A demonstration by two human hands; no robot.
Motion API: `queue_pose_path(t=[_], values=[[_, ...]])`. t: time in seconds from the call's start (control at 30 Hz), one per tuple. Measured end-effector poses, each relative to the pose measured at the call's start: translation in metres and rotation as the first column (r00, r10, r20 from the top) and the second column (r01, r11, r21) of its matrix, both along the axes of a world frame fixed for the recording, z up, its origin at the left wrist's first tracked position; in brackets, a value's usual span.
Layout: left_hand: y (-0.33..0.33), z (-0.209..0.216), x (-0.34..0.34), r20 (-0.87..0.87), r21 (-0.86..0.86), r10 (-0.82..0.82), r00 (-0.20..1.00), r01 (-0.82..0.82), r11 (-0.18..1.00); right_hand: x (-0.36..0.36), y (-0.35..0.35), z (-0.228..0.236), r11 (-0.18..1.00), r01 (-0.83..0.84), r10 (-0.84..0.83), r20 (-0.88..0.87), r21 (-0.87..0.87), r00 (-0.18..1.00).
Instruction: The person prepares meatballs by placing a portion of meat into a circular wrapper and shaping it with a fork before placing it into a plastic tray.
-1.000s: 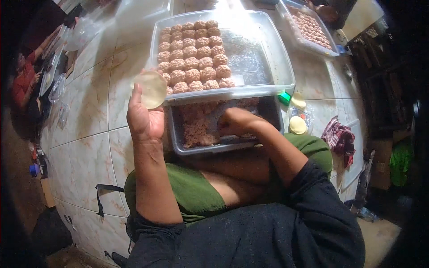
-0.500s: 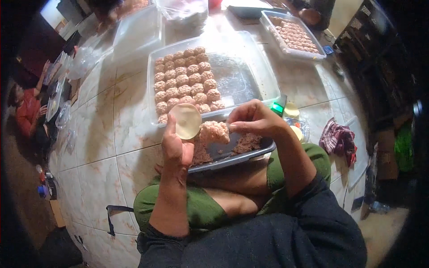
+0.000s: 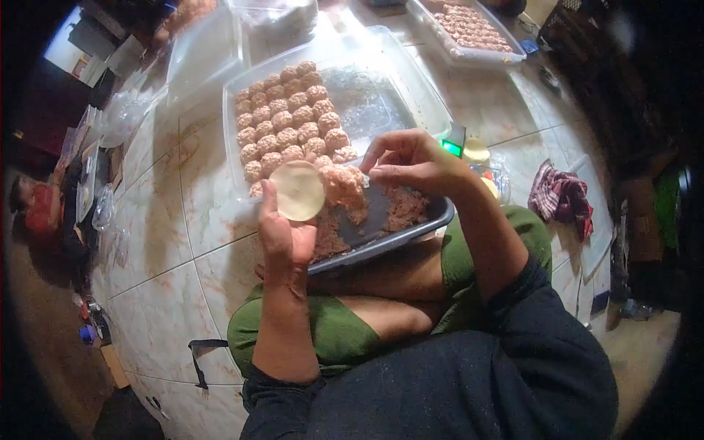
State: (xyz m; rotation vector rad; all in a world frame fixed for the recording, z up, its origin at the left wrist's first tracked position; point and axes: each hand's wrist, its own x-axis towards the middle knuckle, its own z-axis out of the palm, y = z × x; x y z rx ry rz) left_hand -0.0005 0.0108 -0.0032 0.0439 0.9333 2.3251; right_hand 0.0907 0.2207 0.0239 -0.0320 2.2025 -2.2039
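A round, pale dough wrapper (image 3: 297,191) lies across the fingers of my left hand (image 3: 287,238), with the thumb along its left edge. My right hand (image 3: 418,165) pinches a thin utensil, mostly hidden, whose pale end shows at the fingertips. A clump of pink minced meat (image 3: 343,187) hangs from it, close to the wrapper's right edge; whether they touch I cannot tell. Below sits a dark tray (image 3: 381,253) with brownish-red mince (image 3: 403,207). Just beyond, a clear plastic tub (image 3: 433,110) holds rows of round meat dumplings (image 3: 286,117) on its left side.
Right of the tray are a device with a green-lit display (image 3: 451,149) and a small stack of wrappers (image 3: 477,150). A checked cloth (image 3: 561,194) lies farther right. Another tub of dumplings (image 3: 473,37) stands at the back right. A person in red (image 3: 44,209) is at far left.
The view has shifted, so the tubs sit higher and farther left. The clump of meat has come nearer the wrapper and now droops lower. Both hands keep their grip.
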Motion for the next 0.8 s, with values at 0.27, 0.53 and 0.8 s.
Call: queue_pose_path(t=[0.27, 0.53, 0.8], values=[[0.004, 0.007, 0.019, 0.004, 0.230, -0.145, 0.989, 0.141, 0.963, -0.010, -0.047, -0.017, 0.896, 0.344, -0.237, -0.353, 0.280, 0.905], [-0.002, -0.009, 0.003, 0.120, 0.105, -0.036, 0.992, 0.024, 0.994, -0.010, -0.039, -0.008, 0.597, 0.401, -0.101, -0.431, 0.695, 0.897], [-0.004, 0.003, 0.001, 0.113, 0.192, 0.013, 0.994, -0.034, 0.981, -0.007, -0.055, -0.018, 0.746, 0.428, -0.186, -0.458, 0.509, 0.869]])
